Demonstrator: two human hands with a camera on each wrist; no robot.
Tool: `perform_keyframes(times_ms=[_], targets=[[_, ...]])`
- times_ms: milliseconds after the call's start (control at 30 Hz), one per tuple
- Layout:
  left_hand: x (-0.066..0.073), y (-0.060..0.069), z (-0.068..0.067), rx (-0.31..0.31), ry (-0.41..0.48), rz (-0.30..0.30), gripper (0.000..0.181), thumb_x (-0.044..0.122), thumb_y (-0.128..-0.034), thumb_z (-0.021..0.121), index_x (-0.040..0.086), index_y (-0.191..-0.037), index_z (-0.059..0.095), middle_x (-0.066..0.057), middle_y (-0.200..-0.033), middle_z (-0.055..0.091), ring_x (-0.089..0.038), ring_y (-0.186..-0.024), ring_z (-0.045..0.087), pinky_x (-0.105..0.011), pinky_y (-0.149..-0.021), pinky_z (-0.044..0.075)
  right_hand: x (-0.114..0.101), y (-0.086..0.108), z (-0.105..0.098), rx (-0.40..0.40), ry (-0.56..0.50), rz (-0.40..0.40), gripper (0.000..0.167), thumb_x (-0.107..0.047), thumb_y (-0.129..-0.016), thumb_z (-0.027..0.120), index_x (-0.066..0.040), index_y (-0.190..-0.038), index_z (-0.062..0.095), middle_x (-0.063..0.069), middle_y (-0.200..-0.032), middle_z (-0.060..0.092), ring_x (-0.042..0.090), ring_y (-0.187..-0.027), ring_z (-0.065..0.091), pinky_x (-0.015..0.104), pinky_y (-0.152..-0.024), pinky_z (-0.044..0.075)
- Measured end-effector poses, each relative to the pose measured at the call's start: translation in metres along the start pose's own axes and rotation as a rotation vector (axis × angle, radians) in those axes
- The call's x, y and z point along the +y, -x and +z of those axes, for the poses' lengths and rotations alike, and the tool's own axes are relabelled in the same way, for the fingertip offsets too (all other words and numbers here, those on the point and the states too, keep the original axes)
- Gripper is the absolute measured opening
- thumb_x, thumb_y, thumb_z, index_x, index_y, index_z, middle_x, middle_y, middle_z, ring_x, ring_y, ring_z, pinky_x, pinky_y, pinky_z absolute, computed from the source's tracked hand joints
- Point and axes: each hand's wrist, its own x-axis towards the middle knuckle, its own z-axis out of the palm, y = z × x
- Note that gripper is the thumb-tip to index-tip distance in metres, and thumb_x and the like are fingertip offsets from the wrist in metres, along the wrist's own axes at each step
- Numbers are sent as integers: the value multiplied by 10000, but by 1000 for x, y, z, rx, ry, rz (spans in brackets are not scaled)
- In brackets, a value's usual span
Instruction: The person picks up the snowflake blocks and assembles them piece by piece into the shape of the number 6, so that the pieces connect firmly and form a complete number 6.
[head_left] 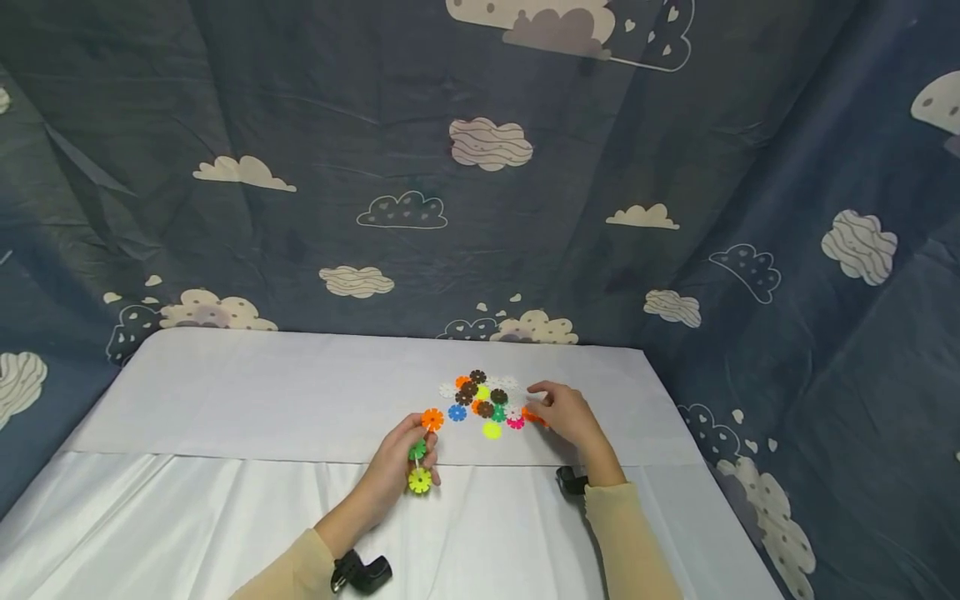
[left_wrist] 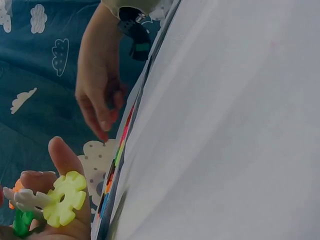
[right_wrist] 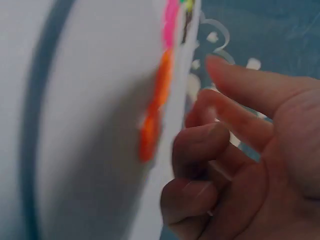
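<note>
My left hand [head_left: 393, 462] holds a small chain of joined plastic snowflake discs over the front of the table. In it are an orange disc [head_left: 432, 419], a green disc [head_left: 417, 450], a white disc [left_wrist: 31, 201] and a yellow disc [left_wrist: 65, 199]. To the right, my right hand [head_left: 567, 414] hovers beside the pile, its fingers loosely bent and the thumb apart from them. Nothing shows in its grasp. Close by its fingertips, orange discs [right_wrist: 161, 82] lie on the table, blurred in the right wrist view.
Loose discs lie in a pile on the white tabletop [head_left: 300, 400], among them a blue disc [head_left: 457, 412], a pink disc [head_left: 515, 423], a yellow-green disc [head_left: 492, 430] and several brown ones. A dark cloud-patterned curtain [head_left: 315, 167] hangs behind the table and along its sides.
</note>
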Motion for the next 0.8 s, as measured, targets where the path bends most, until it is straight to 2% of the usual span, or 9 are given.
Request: perform_keyframes(times_ms=[100,200,367,467,600,700,800], targets=[[0,1,0,-6,17,-7,184,251,-1152,362,87,-1176,442,6,-902,472,-93,-685,468,-281,-639,605,9,-2,1,-49,81,43,395,-257,-950,807,-135,-1318,733,77,-917,690,210,-757,592,322,-680,458],[0,1,1,2,10,-5,230,292,-1155,419,84,-1248,456,-3,-929,492,-96,-685,473,-265,-604,579,10,-3,4,-68,128,50,351,-264,-931,828,-153,-1257,761,59,-974,708,213,-846,591,352,-738,484],[0,0,1,27,-10,-7,325,256,-1150,473,140,-1450,425,-78,-1024,572,-115,-683,525,-261,-554,541,10,-3,5,-32,128,49,282,-236,-909,849,-87,-1118,732,53,-869,645,211,-793,562,325,-694,437],[-1,-1,0,29,-17,-5,360,240,-1156,457,177,-1505,396,-89,-1041,587,-117,-684,557,-263,-548,544,9,-2,2,-6,110,34,245,-229,-907,848,-65,-1026,710,39,-790,583,189,-738,522,295,-655,392],[-1,-1,-1,15,-31,10,423,250,-1161,442,234,-1573,349,-59,-1007,570,-118,-683,573,-271,-562,566,-3,1,-1,-27,9,-62,143,-204,-956,786,-69,-973,744,35,-769,614,169,-706,527,275,-638,416],[-1,-1,-2,18,-39,13,424,262,-1164,434,268,-1581,355,-43,-973,549,-120,-670,558,-281,-577,579,-21,7,0,-78,-140,-143,128,-200,-989,749,-75,-1000,771,49,-862,715,173,-717,571,272,-634,475],[-1,-1,-2,31,-48,7,396,264,-1167,422,264,-1562,381,-31,-948,533,-118,-659,528,-285,-591,583,-41,16,4,-127,-279,-200,145,-203,-999,741,-65,-1028,774,100,-916,752,173,-704,582,271,-620,501]])
